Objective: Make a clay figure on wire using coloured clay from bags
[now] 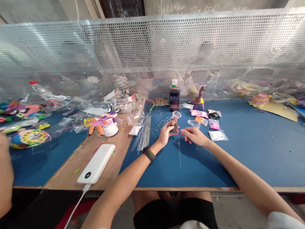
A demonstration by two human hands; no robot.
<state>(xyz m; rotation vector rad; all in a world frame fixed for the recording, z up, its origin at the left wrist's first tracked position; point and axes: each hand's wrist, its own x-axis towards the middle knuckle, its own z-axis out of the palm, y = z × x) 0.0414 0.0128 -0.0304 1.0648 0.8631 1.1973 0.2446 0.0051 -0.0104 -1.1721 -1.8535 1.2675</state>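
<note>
My left hand [166, 131] is raised over the blue table [250, 152], fingers closed on a small brown clay piece [175, 126] with a clear wrapper at its top. A black band sits on that wrist. My right hand [194, 135] is a little to the right, its fingers pinched on a thin straight wire [179, 152] that hangs down toward the table. The two hands are close but apart.
A bundle of thin wires [145, 132] lies left of my hands. Small clay packets [209, 122], a bottle [174, 95] and a purple clay animal [199, 100] stand behind. A white power bank [96, 163] rests on a wooden board. Another person's arm [6, 175] is at far left. A perforated screen [152, 54] backs the table.
</note>
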